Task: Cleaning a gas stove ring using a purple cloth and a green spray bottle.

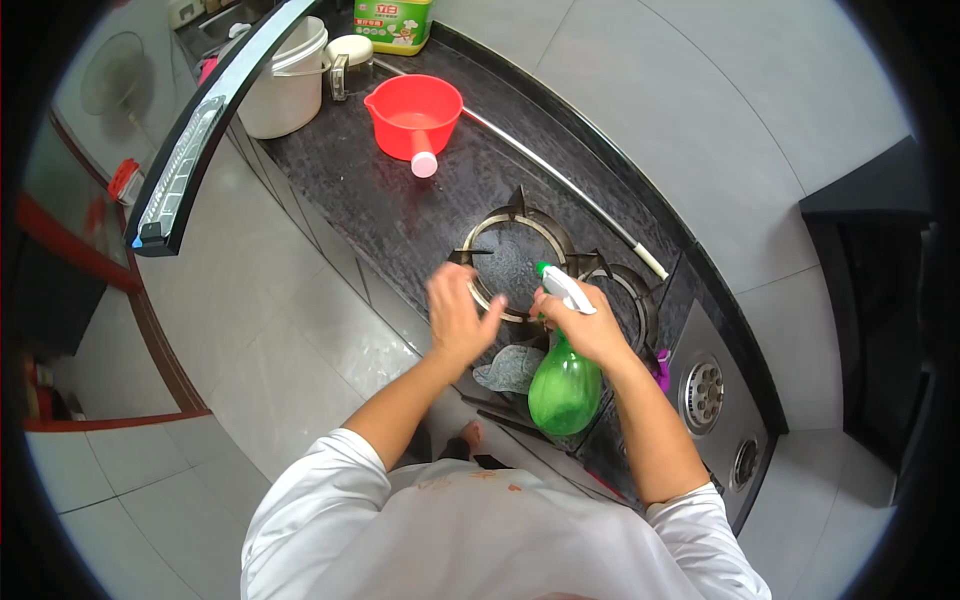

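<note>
My right hand (581, 322) is closed round the neck and trigger of a green spray bottle (565, 390) with a white and green head. The nozzle points over a round metal pan support (517, 217) lying on the dark countertop, with wet, foamy droplets inside its ring. My left hand (461, 315), slightly blurred, is at the near left edge of that ring with its fingers apart; whether it touches the ring I cannot tell. A second pan support (645, 300) lies to the right, partly behind my right hand. Beside the bottle is a grey cloth (506, 369).
A red plastic dipper (416, 112), a white bucket (289, 90) and a metal rod (555, 174) lie or stand farther back. At right are the gas hob (686, 360) with its burners and a purple item (661, 369). The range hood glass (199, 142) juts in at upper left.
</note>
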